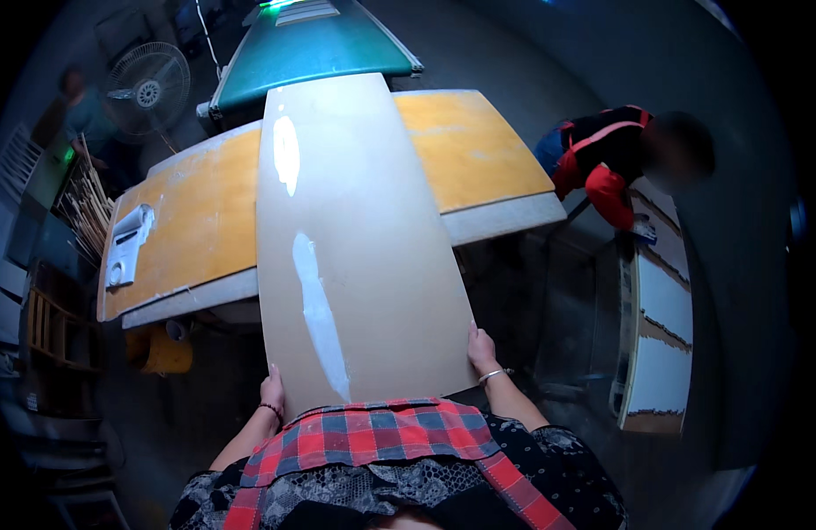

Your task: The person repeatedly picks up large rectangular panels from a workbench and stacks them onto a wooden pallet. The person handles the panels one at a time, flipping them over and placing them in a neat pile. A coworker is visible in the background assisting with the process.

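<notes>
A large pale grey-beige panel [381, 265] stretches from my waist across a yellow-topped table to the edge of a green conveyor belt. Two glossy white patches lie along its left part, one far and one nearer me. My left hand [273, 390] grips the panel's left edge near its close corner, thumb on top. On the opposite edge, my right hand [482, 349] holds it the same way, a little farther up. The fingers under the panel are hidden on both sides.
The yellow-topped table [487, 150] shows either side of the panel, with papers and a tape roll [117, 271] at left. Beyond is the green conveyor belt [311, 49]. A fan [148, 92] stands far left. At right a person [611, 159] bends over stacked white boards [662, 353].
</notes>
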Demonstrator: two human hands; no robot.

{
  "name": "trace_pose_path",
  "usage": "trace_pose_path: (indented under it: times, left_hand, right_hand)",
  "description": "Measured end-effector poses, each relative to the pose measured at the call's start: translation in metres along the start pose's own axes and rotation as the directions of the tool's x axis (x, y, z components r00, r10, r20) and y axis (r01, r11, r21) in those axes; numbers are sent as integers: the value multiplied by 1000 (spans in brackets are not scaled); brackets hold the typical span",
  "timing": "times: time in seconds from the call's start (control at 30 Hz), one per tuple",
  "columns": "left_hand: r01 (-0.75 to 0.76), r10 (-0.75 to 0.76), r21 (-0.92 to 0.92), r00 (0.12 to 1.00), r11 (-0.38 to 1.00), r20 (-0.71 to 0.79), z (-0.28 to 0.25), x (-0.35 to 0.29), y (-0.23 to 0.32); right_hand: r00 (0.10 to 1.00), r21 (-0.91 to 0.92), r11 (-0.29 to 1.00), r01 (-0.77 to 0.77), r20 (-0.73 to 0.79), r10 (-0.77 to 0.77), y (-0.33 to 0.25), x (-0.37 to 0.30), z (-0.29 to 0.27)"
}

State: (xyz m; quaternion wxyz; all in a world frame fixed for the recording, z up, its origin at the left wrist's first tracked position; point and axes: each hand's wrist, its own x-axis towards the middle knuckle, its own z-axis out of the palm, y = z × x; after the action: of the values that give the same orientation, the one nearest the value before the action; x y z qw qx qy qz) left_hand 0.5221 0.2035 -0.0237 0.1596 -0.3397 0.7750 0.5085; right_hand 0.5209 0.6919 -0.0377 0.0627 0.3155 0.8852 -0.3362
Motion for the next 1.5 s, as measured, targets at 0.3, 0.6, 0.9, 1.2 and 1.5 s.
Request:
trace_pose_path:
  times: [0.3,0.6,0.9,1.2,1.5]
  left_hand:
    - [-78,67,198,996,977,62,52,-105,-54]
    - [-56,39,54,962,997,269,96,-77,8]
    - [-214,134,179,918,960,374,146,42,94]
    - [-227,108,178,853,957,510,142,76,146]
    - [-30,98,-105,657,994,748,127,94,188]
  right_hand:
    - [992,45,995,-90,-82,94,141,-102,-53]
    - [950,166,962,-219,-189,249,193,-119,-64]
    - [918,576,748,-329,9,396,158,-71,-71]
    - [842,541,732,-414,-77,533,127,-89,-34]
    - [827,390,844,-368,-278,489,103,-56,-32]
